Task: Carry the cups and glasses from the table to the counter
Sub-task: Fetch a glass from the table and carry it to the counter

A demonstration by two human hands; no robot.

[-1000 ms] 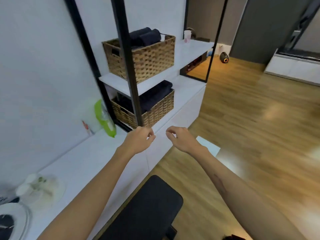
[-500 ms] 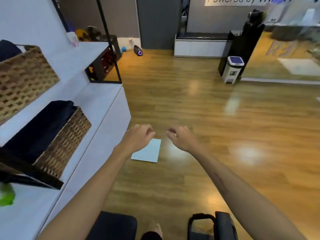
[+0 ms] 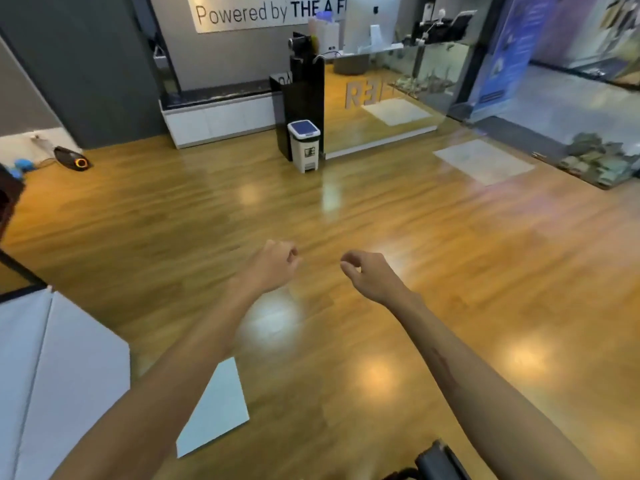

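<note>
No cup, glass or table shows in the head view. My left hand (image 3: 273, 266) is held out over the wooden floor, fingers curled into a loose fist with nothing in it. My right hand (image 3: 369, 273) is beside it, a short gap apart, fingers also curled in and empty. Both forearms reach forward from the bottom of the frame. A corner of the white counter (image 3: 52, 368) shows at the lower left.
A white sheet (image 3: 216, 408) lies on the floor by the counter. A small pedal bin (image 3: 304, 143) stands against a black pillar (image 3: 306, 88) ahead. A glass-fronted desk (image 3: 398, 98) is at the back right, a low white cabinet (image 3: 221, 117) at the back. A black chair part (image 3: 440, 462) is at the bottom.
The view has swung right, away from the white counter and wicker baskets, toward the open floor and the desk. Both hands stayed curled and empty in front of me.
</note>
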